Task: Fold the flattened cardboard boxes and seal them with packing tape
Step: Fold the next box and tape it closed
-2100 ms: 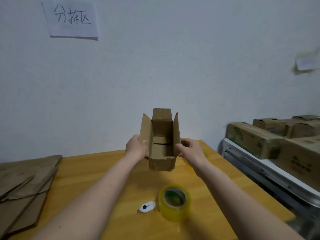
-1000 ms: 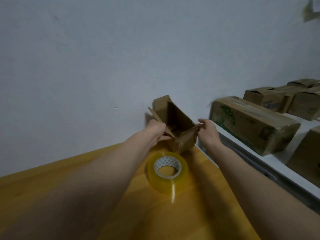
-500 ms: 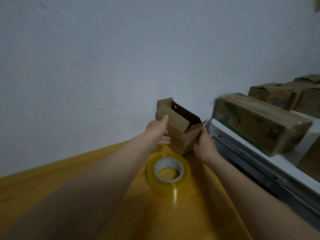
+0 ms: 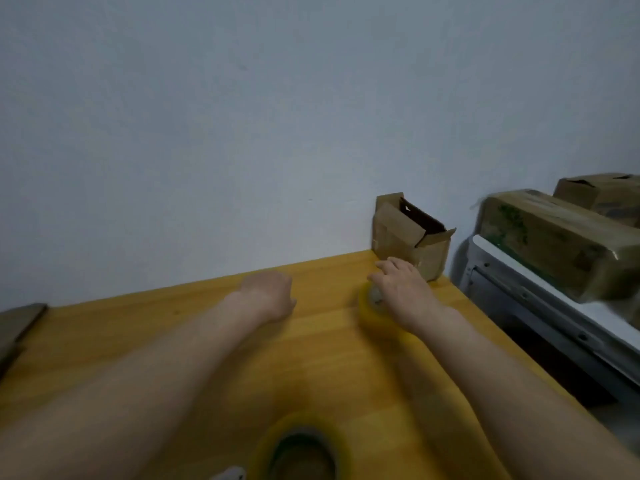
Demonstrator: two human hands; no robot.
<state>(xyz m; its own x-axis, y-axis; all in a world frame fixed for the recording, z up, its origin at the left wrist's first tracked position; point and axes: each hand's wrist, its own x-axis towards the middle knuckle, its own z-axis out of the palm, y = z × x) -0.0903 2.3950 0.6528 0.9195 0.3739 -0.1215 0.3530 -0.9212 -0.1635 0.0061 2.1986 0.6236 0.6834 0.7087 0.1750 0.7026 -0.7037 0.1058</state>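
Against wall, folded box (image 4: 410, 237), flaps open
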